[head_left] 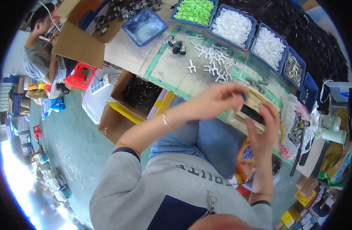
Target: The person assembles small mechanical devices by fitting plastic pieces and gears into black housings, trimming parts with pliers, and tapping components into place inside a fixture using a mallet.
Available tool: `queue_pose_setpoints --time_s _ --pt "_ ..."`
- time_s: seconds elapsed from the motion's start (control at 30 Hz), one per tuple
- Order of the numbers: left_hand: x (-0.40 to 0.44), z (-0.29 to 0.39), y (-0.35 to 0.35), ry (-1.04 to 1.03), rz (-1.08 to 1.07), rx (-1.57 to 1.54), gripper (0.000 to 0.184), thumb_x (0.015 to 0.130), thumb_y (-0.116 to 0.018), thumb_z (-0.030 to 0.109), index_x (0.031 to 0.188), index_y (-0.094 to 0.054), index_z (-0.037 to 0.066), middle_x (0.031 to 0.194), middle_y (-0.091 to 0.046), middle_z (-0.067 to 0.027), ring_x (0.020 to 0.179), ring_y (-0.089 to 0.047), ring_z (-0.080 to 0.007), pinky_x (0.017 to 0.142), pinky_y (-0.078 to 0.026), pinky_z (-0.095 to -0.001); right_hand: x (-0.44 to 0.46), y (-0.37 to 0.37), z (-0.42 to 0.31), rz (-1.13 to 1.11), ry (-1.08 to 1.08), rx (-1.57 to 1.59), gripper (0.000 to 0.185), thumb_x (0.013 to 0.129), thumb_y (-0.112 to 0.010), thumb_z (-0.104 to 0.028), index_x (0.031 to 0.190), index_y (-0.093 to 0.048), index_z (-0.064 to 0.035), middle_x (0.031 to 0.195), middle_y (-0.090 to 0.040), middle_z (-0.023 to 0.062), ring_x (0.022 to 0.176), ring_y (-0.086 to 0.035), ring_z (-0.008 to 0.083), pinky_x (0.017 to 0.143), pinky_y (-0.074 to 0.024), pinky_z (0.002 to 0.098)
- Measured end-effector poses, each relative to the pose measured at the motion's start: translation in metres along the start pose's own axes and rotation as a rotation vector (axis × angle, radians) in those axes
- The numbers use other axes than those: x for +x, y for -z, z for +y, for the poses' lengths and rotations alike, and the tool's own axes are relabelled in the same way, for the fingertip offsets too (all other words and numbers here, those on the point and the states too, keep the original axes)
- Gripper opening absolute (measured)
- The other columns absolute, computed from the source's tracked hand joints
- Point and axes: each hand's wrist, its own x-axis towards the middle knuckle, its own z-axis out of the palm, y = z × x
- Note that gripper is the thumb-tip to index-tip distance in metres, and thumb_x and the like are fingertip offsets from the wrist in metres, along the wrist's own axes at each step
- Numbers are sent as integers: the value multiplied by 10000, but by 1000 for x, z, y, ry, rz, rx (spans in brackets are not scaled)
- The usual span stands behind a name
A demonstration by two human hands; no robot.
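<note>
My left hand (226, 99), blurred by motion, reaches over the table edge with its fingers pinched on a small dark piece (243, 96). Just to the right, my right hand (264, 123) has its thumb and fingers spread beside a black block (252, 114). That block lies in a pale, wood-coloured holder (259, 99) at the table's near edge; whether my fingertips touch it I cannot tell. Beyond my hands lie scattered white forked parts (216, 57) and several small grey metal parts (258, 83). Small black-and-silver cylinders (178, 46) are grouped farther left.
Blue trays hold green pieces (194, 11), white discs (231, 27), white caps (268, 48) and metal pins (293, 69). A blue tub (144, 27) stands farther left. A plastic bag (294, 126) lies right of my hands; cardboard boxes (120, 119) are below the edge. Another person (40, 53) works at left.
</note>
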Motion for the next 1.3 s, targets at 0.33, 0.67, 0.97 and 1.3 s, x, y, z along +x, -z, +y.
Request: queue_pose_setpoints --time_s 0.33,0.67,0.97,1.3 --pt "-1 -20 -19 259 -154 -232 393 943 -514 222 1294 -451 58 1013 -613 -31 864 -593 -99 674 -467 -227 -3 3 5 -80 -72 103 286 631 -735 32 889 -643 -49 903 -654 98 839 -605 258 727 -465 328" --pt "-19 -28 -3 129 206 357 306 893 -569 116 1184 -521 36 1016 -621 -19 790 -523 -39 702 -437 -195 -11 -13 55 -129 -84 42 201 632 -759 -39 820 -687 -55 858 -670 49 797 -560 231 721 -459 312" --pt "-11 -25 -17 -13 202 584 203 845 -584 50 1046 -595 23 976 -623 -60 711 -557 -87 582 -433 -211 -16 -13 60 -141 30 64 194 657 -724 -52 845 -680 -72 864 -638 28 787 -542 220 750 -441 332" --pt "21 -45 -24 -687 59 1368 257 699 -666 153 937 -623 66 1065 -571 -87 922 -557 -238 766 -445 -349 -7 13 46 -75 124 -122 227 654 -720 -106 872 -657 -110 904 -618 32 853 -573 211 801 -400 354"
